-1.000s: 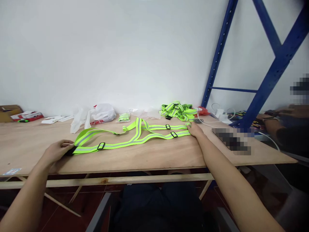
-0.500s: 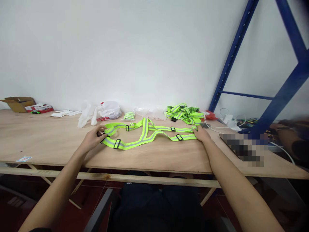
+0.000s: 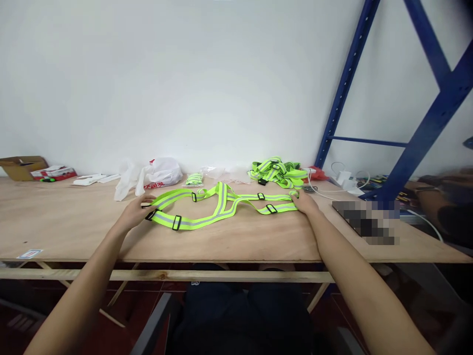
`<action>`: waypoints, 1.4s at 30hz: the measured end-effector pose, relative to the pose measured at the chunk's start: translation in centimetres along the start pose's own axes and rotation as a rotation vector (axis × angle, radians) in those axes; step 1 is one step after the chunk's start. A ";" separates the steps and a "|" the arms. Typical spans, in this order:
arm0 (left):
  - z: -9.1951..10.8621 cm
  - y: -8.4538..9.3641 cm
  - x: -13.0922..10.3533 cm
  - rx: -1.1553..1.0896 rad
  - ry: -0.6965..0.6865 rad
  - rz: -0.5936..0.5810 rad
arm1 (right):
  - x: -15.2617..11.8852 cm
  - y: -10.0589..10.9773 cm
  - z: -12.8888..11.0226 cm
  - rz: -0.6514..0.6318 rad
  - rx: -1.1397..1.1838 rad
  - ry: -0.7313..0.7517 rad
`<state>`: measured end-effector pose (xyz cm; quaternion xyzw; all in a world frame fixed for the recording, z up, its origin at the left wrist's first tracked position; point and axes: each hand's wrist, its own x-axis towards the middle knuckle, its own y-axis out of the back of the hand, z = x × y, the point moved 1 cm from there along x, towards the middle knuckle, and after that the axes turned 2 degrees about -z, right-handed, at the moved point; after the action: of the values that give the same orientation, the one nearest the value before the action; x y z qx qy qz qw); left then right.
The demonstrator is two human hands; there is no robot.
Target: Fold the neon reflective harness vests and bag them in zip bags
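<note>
The right fingers [image 3: 300,201] hide one end of the green harness [image 3: 221,199], while pixelation masks a dark object [image 3: 364,223].

Room between harness [image 3: 222,199] and near table edge [image 3: 221,260]; bag [image 3: 167,170], tangled straps [image 3: 276,172] obstruct behind.

From my station I see the left hand [image 3: 136,211] gripping the neon harness [image 3: 222,199] left of centre, the right hand [image 3: 306,202] pinching its other end right of centre. A strap pile [image 3: 277,172] lies just above; a blue rack [image 3: 416,143] fills the upper right.
</note>
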<state>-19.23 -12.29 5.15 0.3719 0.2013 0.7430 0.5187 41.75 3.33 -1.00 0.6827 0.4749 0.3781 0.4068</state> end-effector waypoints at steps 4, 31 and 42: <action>-3.8 2.6 -0.7 0.107 0.112 0.041 | -0.1 0.0 0.0 -0.006 -0.004 -0.007; 10.7 -14.8 5.3 0.708 -0.405 -0.381 | -3.6 -1.9 -7.0 0.082 0.045 0.571; 10.5 -18.4 7.9 0.737 -0.292 -0.340 | -2.5 -2.0 -5.9 0.016 -0.028 0.497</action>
<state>-1.29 1.11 2.01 0.5951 0.4360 0.4650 0.4895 35.08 2.58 -0.94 0.5669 0.5496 0.5441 0.2836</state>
